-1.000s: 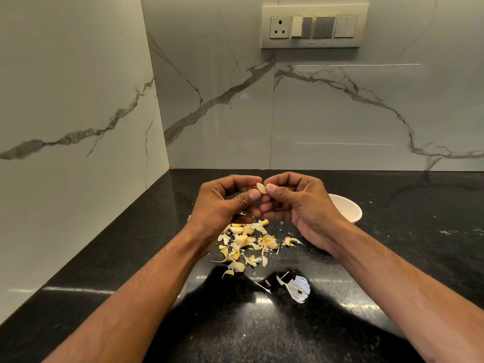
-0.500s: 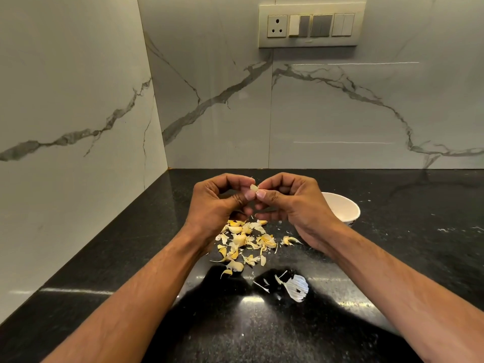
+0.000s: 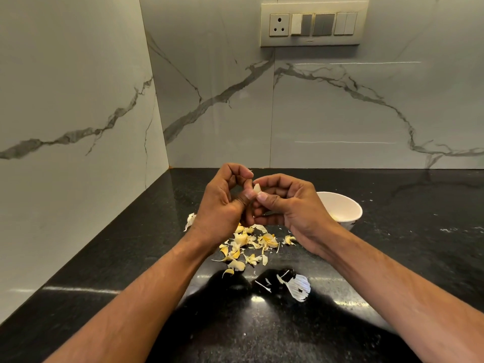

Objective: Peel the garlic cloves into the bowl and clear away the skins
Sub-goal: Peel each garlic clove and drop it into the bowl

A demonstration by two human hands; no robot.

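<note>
Your left hand & right hand both pinch one garlic clove, tip up. Bowl sits just behind your right hand, so that one's nearer.

— What's the room like?
— A corner: two pale marble-look walls with grey veins meeting over a black speckled countertop (glossy, catching streaks of light).
— Anything on the walls?
— A cream switch panel, socket at its left end.
</note>
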